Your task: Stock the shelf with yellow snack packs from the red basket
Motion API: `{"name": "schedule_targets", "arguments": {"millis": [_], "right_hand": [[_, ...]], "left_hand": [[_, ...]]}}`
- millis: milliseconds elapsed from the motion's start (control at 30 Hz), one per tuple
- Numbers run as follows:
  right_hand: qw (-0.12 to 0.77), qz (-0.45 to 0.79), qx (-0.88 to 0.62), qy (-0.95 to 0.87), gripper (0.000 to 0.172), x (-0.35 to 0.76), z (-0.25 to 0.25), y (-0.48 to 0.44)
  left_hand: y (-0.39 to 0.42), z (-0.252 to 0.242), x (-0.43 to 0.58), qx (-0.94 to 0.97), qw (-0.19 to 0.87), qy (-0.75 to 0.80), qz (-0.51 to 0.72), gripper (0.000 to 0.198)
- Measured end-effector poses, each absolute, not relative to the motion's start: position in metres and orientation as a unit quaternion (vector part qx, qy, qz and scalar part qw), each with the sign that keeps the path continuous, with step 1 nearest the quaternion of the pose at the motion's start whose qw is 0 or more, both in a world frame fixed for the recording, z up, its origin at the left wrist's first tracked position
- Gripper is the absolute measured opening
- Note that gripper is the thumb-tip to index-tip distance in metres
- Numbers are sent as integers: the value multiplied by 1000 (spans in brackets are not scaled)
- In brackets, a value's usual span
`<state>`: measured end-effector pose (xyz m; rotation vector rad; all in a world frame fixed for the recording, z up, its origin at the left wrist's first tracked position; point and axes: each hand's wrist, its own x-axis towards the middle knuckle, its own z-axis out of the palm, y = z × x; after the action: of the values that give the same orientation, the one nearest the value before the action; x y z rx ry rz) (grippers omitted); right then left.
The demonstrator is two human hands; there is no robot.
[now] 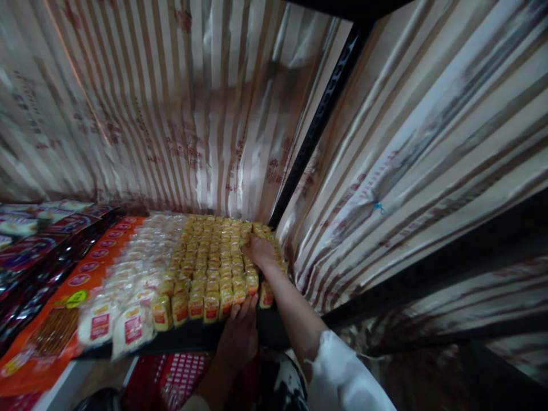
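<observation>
Rows of small yellow snack packets [212,299], wrapped in clear plastic with orange labels, stand close together on a dark shelf [188,337]. My left hand [240,334] is at the front edge, its extended fingers against the lower front of the packets near the right end. Farther back, my right hand [260,251] reaches over the right-hand rows, with its fingers bent down onto a packet there. Its fingertips are partly hidden. A narrow gap separates the rightmost row [266,294] from the others, under my right forearm.
Left of the packets lie round white packs [132,328], an orange pretzel bag [55,331] and dark shiny bags [47,262]. Striped plastic sheeting [205,114] hangs behind and to the right. A black post [312,142] rises at the back right corner. A red basket [184,371] is below.
</observation>
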<state>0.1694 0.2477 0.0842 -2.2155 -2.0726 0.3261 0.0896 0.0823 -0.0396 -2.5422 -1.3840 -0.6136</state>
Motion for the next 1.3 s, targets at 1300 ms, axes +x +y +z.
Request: {"name": "schedule_targets", "arguments": {"millis": [1300], "right_hand": [[478, 179, -715, -478, 52, 225, -20, 112]], "left_hand": [[82, -43, 82, -897, 148, -356, -214, 46]]}}
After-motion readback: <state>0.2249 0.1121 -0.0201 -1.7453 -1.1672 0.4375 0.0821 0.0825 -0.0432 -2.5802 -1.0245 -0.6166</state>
